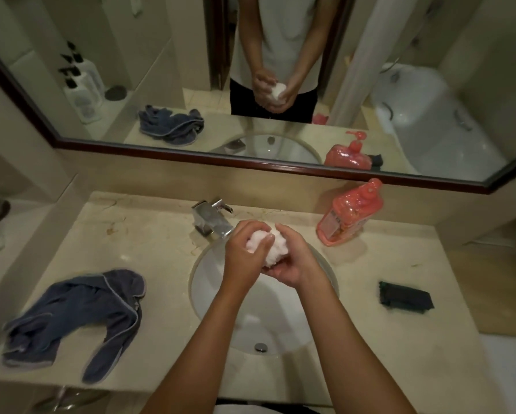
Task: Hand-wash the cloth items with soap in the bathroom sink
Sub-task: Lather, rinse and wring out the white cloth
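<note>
Both forearms reach over sink [221,297]. Left hand [245,253] and right hand [289,261] curled round one balled-up white cloth [270,245], squeezed between them above basin, just in front of tap [212,216]. One blue-grey cloth [74,321] crumpled left of sink. One pink soap bottle [349,213] right of tap. One dark folded cloth [404,297] right of sink. One drain plug [260,347] at near end of basin.

no legible text, even on the soap bottle [348,213] label
</note>
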Action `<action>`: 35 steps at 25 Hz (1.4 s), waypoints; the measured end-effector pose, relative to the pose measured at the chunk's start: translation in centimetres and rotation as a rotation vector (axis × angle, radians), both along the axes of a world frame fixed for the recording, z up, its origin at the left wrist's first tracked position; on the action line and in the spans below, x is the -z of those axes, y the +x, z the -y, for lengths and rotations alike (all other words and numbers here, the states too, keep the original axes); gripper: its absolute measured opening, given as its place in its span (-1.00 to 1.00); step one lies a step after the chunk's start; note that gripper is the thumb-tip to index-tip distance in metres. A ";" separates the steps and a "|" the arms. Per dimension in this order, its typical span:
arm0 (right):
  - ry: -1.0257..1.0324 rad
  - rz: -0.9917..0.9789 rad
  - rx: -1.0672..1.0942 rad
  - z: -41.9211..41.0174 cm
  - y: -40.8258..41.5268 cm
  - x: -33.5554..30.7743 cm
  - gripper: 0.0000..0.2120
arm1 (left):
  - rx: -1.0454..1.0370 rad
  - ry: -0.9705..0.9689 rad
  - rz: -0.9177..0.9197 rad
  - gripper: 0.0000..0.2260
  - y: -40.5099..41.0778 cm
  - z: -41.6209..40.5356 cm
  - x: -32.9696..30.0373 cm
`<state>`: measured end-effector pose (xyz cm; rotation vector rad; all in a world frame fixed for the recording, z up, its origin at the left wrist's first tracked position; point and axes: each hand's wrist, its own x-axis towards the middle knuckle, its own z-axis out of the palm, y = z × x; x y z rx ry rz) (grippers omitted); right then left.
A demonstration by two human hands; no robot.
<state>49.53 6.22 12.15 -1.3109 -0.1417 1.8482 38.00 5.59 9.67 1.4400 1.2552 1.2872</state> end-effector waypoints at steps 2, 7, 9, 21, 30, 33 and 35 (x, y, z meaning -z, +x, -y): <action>-0.044 -0.032 0.026 0.1 -0.6 -0.3 -0.64 | 0.049 0.029 -0.034 -0.87 -0.7 -0.5 -0.1; -0.081 0.050 0.178 -0.4 -3.3 0.2 -0.72 | -0.056 -0.120 -0.096 -0.72 -0.8 -0.6 0.2; -0.085 0.221 0.270 -0.5 -4.5 0.9 -0.75 | -0.118 -0.167 -0.230 -0.73 -0.3 -0.6 0.0; 0.127 1.031 0.295 -1.3 -4.1 1.6 -0.55 | -0.111 -0.381 -0.293 -0.54 0.5 -2.8 -0.6; 0.516 1.379 0.115 -1.2 -1.0 3.7 -0.53 | 0.037 -0.797 0.009 -0.64 1.6 -3.6 0.3; 0.483 1.272 0.159 -0.8 -0.6 3.4 -0.56 | 0.191 -0.901 0.290 -0.54 0.8 -2.9 0.4; 0.493 1.171 0.151 -0.4 -1.0 2.7 -0.70 | 0.261 -0.974 0.433 -0.52 0.3 -2.6 -0.2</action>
